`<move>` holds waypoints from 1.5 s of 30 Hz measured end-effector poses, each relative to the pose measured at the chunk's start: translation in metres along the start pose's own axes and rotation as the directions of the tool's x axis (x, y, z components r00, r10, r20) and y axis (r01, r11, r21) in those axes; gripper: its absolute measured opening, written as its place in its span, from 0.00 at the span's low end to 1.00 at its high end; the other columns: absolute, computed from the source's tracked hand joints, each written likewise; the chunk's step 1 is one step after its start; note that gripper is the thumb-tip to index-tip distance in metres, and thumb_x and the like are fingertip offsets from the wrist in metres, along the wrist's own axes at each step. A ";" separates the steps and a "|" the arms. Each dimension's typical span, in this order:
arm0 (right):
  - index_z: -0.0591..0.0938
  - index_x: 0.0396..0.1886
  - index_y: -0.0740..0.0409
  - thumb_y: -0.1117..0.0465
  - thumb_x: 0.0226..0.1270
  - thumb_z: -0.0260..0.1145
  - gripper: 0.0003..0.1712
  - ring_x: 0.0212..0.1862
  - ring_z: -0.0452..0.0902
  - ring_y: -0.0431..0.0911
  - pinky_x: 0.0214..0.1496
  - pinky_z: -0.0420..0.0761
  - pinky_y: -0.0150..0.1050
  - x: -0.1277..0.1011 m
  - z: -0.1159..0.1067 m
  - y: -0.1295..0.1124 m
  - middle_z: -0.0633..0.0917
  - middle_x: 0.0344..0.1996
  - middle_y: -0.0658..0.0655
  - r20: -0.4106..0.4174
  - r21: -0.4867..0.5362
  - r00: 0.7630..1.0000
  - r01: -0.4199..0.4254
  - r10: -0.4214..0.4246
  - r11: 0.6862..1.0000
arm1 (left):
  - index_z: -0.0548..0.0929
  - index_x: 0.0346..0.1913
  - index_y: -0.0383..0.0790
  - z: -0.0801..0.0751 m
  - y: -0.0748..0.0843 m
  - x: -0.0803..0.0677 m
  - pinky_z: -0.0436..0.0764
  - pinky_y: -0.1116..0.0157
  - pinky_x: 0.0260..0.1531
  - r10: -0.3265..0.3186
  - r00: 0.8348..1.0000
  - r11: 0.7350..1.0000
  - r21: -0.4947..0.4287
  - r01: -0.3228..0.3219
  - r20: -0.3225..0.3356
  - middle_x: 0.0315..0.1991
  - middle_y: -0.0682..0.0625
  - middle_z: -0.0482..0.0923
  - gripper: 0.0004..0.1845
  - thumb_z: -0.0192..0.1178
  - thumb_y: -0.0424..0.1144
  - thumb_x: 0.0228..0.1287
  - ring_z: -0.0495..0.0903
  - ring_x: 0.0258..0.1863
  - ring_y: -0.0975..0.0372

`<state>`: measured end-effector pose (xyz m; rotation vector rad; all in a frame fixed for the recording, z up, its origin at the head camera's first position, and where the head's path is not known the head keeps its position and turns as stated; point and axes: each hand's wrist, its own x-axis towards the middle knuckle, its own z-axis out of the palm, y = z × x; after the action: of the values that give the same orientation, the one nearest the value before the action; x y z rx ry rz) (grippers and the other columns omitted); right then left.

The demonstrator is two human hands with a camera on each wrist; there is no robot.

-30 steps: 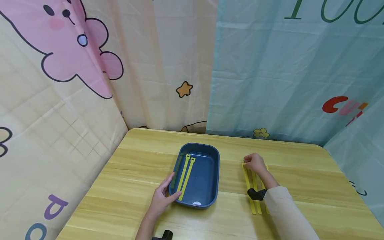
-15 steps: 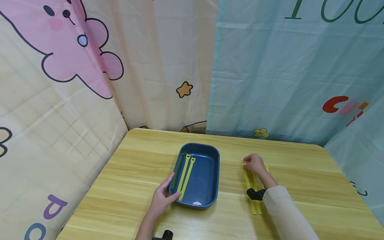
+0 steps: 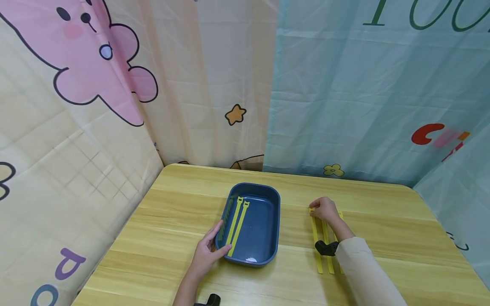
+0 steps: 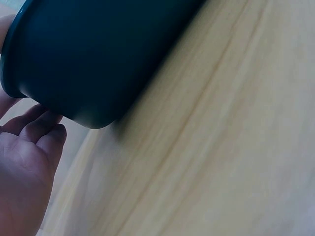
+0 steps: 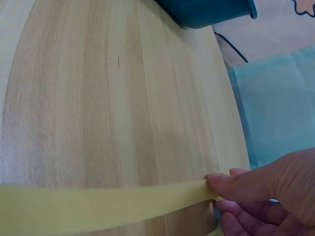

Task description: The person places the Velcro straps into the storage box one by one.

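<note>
A dark blue plastic bin [image 3: 257, 229] sits on the table with two yellow hook-and-loop cable ties [image 3: 237, 227] lying side by side along its left part. My left hand [image 3: 204, 251] grips the bin's near left corner, thumb over the rim and fingers along the outer wall; the left wrist view shows those fingers under the rim. Right of the bin, several more yellow ties lie lengthwise. My right hand [image 3: 324, 209] pinches the slotted far end of the leftmost yellow tie [image 5: 98, 206] between thumb and fingers. The right hand and wrist partly cover the other ties [image 3: 330, 264].
The light wooden table [image 3: 153, 255] has rounded far corners. Printed curtains [image 3: 214, 85] hang behind its back edge and down both sides. A black wrist camera [image 3: 326, 247] overlaps the ties in the head view; another [image 3: 212, 300] shows at the bottom.
The near end of the leftmost tie has shifted slightly left, away from the tie beside it. My right hand has barely moved, and my left hand and the bin stay where they were.
</note>
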<state>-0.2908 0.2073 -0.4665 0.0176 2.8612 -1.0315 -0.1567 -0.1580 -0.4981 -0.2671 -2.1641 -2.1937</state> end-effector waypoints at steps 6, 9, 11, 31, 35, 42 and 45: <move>0.83 0.34 0.72 0.74 0.50 0.69 0.10 0.29 0.72 0.47 0.28 0.75 0.36 -0.001 0.000 0.002 0.79 0.26 0.57 -0.007 0.014 1.000 0.009 -0.009 1.000 | 0.62 0.67 0.34 0.000 0.000 0.000 0.53 0.58 0.62 -0.009 1.000 1.000 0.000 0.009 -0.003 0.68 0.40 0.53 0.37 0.65 0.29 0.54 0.51 0.67 0.51; 0.83 0.34 0.72 0.74 0.51 0.68 0.09 0.29 0.72 0.47 0.28 0.75 0.36 -0.002 0.000 0.003 0.79 0.26 0.57 -0.011 0.017 1.000 0.010 -0.010 1.000 | 0.62 0.67 0.34 0.001 0.000 0.000 0.53 0.58 0.62 -0.005 1.000 1.000 0.001 0.005 -0.004 0.68 0.40 0.53 0.37 0.65 0.28 0.54 0.51 0.67 0.51; 0.83 0.35 0.72 0.74 0.52 0.67 0.09 0.30 0.72 0.48 0.29 0.76 0.37 -0.002 0.000 0.003 0.80 0.27 0.58 -0.012 0.017 1.000 0.013 -0.012 1.000 | 0.62 0.67 0.34 0.001 0.000 -0.001 0.53 0.59 0.62 -0.002 1.000 1.000 0.000 0.002 -0.003 0.68 0.41 0.53 0.36 0.65 0.28 0.54 0.51 0.67 0.51; 0.82 0.39 0.73 0.73 0.58 0.62 0.10 0.39 0.75 0.56 0.36 0.79 0.43 -0.007 -0.012 -0.011 0.81 0.36 0.66 -0.055 0.062 0.993 0.105 -0.101 0.993 | 0.62 0.67 0.33 0.000 0.000 0.001 0.54 0.58 0.61 0.007 1.000 1.000 0.014 -0.007 -0.007 0.68 0.41 0.54 0.36 0.65 0.28 0.54 0.52 0.66 0.51; 0.81 0.40 0.73 0.73 0.58 0.62 0.10 0.39 0.75 0.56 0.36 0.80 0.43 -0.008 -0.016 -0.013 0.81 0.36 0.66 -0.059 0.082 0.993 0.110 -0.106 0.990 | 0.62 0.66 0.33 0.000 0.001 0.002 0.54 0.58 0.62 0.003 1.000 1.000 0.004 -0.003 -0.005 0.68 0.40 0.54 0.36 0.64 0.28 0.54 0.52 0.66 0.51; 0.81 0.41 0.73 0.72 0.60 0.61 0.11 0.40 0.75 0.56 0.38 0.79 0.45 -0.011 -0.022 -0.015 0.81 0.38 0.67 -0.058 0.091 0.992 0.117 -0.112 0.989 | 0.62 0.67 0.33 0.000 0.001 0.001 0.54 0.57 0.62 0.005 1.000 1.000 0.008 -0.005 -0.004 0.68 0.40 0.54 0.36 0.65 0.28 0.54 0.53 0.66 0.51; 0.81 0.42 0.72 0.71 0.60 0.61 0.11 0.41 0.75 0.57 0.37 0.79 0.44 -0.013 -0.024 -0.014 0.81 0.38 0.67 -0.056 0.095 0.991 0.126 -0.121 0.987 | 0.62 0.67 0.33 0.000 0.000 0.000 0.54 0.57 0.61 0.007 1.000 1.000 0.013 -0.007 -0.001 0.68 0.40 0.54 0.36 0.64 0.28 0.54 0.52 0.66 0.50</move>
<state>-0.2811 0.2117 -0.4378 -0.1302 2.8850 -1.2108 -0.1572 -0.1581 -0.4985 -0.2724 -2.1721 -2.1747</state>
